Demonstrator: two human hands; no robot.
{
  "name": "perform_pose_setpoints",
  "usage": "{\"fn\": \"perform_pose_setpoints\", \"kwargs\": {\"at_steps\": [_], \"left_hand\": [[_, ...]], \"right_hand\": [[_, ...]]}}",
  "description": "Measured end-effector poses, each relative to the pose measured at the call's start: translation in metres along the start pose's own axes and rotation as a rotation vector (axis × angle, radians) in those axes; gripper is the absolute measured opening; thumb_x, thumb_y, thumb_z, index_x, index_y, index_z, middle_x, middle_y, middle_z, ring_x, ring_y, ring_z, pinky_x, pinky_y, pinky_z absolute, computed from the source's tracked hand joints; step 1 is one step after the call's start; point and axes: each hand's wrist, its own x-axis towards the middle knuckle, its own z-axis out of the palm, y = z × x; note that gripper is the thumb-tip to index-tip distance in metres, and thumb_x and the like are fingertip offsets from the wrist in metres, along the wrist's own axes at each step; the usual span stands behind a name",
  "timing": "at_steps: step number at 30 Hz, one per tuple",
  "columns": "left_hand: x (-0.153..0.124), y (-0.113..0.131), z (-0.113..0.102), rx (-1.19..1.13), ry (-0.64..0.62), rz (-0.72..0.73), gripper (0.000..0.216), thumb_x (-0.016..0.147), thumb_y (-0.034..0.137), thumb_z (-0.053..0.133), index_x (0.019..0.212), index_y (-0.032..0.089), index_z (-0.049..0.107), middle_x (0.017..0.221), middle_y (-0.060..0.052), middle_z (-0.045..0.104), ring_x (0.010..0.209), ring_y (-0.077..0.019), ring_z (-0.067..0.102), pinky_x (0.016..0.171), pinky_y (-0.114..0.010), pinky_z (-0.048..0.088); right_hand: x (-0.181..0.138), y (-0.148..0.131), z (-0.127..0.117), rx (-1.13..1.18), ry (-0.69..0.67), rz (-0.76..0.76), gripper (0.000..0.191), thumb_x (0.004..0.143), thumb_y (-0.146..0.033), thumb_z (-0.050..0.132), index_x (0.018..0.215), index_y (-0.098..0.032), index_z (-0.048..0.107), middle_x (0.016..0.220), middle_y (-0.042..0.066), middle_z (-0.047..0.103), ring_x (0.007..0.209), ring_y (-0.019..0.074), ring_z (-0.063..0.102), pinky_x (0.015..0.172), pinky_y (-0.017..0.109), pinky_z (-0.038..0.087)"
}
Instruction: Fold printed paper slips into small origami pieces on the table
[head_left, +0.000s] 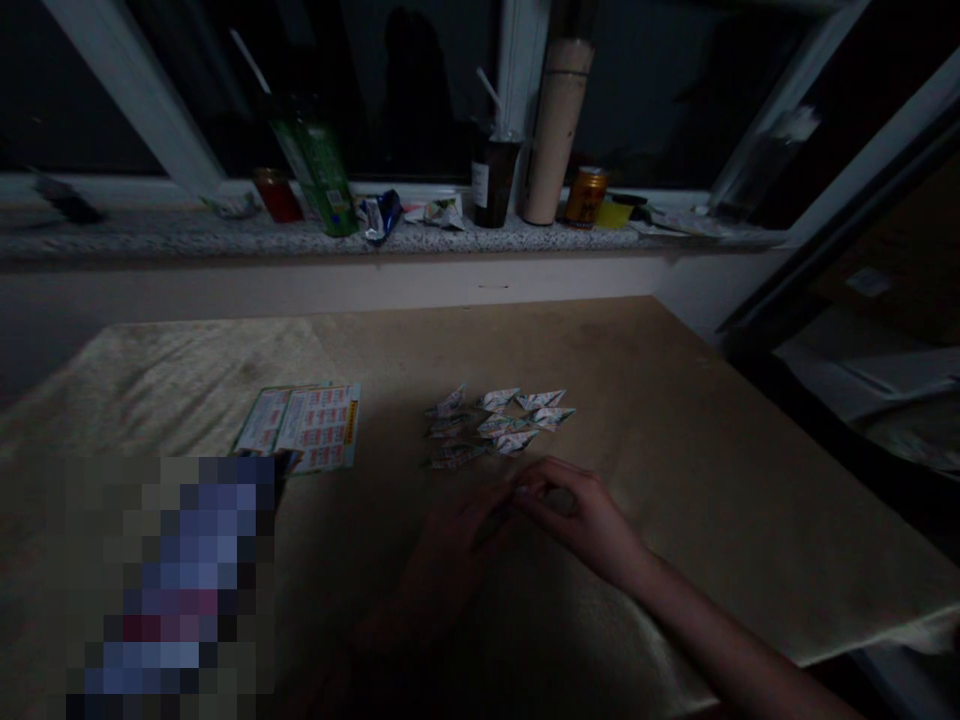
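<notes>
My right hand (585, 515) is closed, its thumb and fingertips pinched around a small pale bit that I cannot make out. Close against it on the left, my left hand (457, 540) lies in deep shadow, its fingers drawn together at the same spot. What sits between the two hands is mostly hidden. Just beyond the fingertips, several small folded paper pieces (510, 426) with printed, pointed ends are grouped on the cloth-covered table (675, 450). Farther left lie flat printed paper slips (315, 425), overlapping one another.
A pixelated bluish patch (180, 580) covers the lower left. Along the granite windowsill (420, 240) stand a green bottle (322, 180), a dark cup with a straw (495, 180), a tall pale flask (555, 135), an orange can (586, 197), a red jar (278, 195) and crumpled wrappers (381, 214).
</notes>
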Motion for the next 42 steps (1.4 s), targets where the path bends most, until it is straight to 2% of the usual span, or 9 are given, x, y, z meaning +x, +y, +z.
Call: {"fn": "perform_pose_setpoints", "kwargs": {"at_steps": [4,7,11,15,21,25,35,38,42], "left_hand": [[0.002,-0.001,-0.001,-0.143,0.043,-0.155,0.033,0.081,0.030,0.060,0.113,0.023,0.061,0.104,-0.002,0.070,0.091,-0.0194,0.066,0.084,-0.030,0.051],[0.005,0.002,-0.004,-0.281,0.016,-0.274,0.034,0.077,0.029,0.063,0.110,0.022,0.064,0.094,-0.001,0.073,0.082,-0.0193,0.068,0.074,-0.028,0.053],[0.009,0.008,-0.006,-0.438,-0.031,-0.358,0.031,0.074,0.027,0.065,0.104,0.020,0.067,0.095,-0.002,0.073,0.085,-0.0208,0.067,0.076,-0.028,0.052],[0.012,0.010,-0.007,-0.567,0.000,-0.439,0.032,0.069,0.027,0.069,0.098,0.015,0.067,0.096,-0.005,0.072,0.088,-0.0225,0.066,0.078,-0.031,0.052],[0.012,0.005,-0.008,-0.579,0.032,-0.467,0.030,0.065,0.026,0.073,0.093,0.015,0.066,0.098,-0.007,0.071,0.089,-0.0234,0.066,0.081,-0.033,0.050],[0.013,0.007,-0.009,-0.664,-0.032,-0.468,0.028,0.067,0.027,0.072,0.093,0.017,0.067,0.095,-0.005,0.071,0.087,-0.0216,0.066,0.078,-0.031,0.050],[0.016,0.008,-0.011,-0.711,-0.025,-0.461,0.033,0.076,0.031,0.064,0.105,0.017,0.065,0.087,-0.002,0.071,0.078,-0.0167,0.063,0.071,-0.025,0.047],[0.015,0.007,-0.009,-0.669,-0.067,-0.492,0.026,0.077,0.036,0.061,0.089,0.015,0.069,0.078,0.000,0.070,0.076,-0.0179,0.063,0.069,-0.025,0.047],[0.014,0.011,-0.006,-0.756,-0.112,-0.535,0.031,0.077,0.046,0.060,0.075,0.016,0.068,0.073,0.000,0.069,0.076,-0.0207,0.064,0.072,-0.029,0.050]], "right_hand": [[0.008,-0.001,0.003,-0.009,0.018,-0.036,0.004,0.082,-0.022,0.061,0.080,-0.018,0.060,0.077,0.002,0.060,0.071,0.0148,0.057,0.065,0.025,0.044],[0.012,-0.002,0.005,-0.003,0.029,-0.051,0.004,0.081,-0.022,0.062,0.079,-0.018,0.060,0.076,0.002,0.060,0.071,0.0145,0.056,0.065,0.024,0.044],[0.015,0.000,0.010,0.020,0.059,-0.035,0.008,0.081,-0.025,0.062,0.077,-0.018,0.060,0.072,0.001,0.060,0.067,0.0140,0.055,0.062,0.024,0.044],[0.014,0.005,0.016,0.108,0.081,0.028,0.009,0.079,-0.027,0.063,0.079,-0.018,0.063,0.074,0.001,0.063,0.066,0.0135,0.057,0.061,0.024,0.046],[0.011,0.007,0.020,0.267,0.088,0.124,0.016,0.071,-0.027,0.071,0.083,-0.019,0.065,0.076,0.002,0.067,0.069,0.0155,0.063,0.064,0.027,0.051],[0.010,0.006,0.019,0.378,0.094,0.165,0.018,0.070,-0.031,0.072,0.082,-0.019,0.067,0.077,0.002,0.069,0.070,0.0165,0.065,0.064,0.027,0.052],[0.012,0.001,0.007,0.234,0.064,-0.023,0.016,0.082,-0.022,0.061,0.095,-0.022,0.071,0.090,0.004,0.069,0.086,0.0178,0.064,0.076,0.030,0.051],[0.010,0.003,0.007,0.174,0.061,-0.073,0.021,0.084,-0.022,0.058,0.103,-0.023,0.068,0.099,0.006,0.067,0.093,0.0187,0.062,0.081,0.032,0.050],[0.008,0.006,0.007,0.072,0.044,-0.175,0.026,0.088,-0.020,0.053,0.111,-0.024,0.064,0.104,0.007,0.066,0.097,0.0192,0.060,0.083,0.034,0.049]]}}
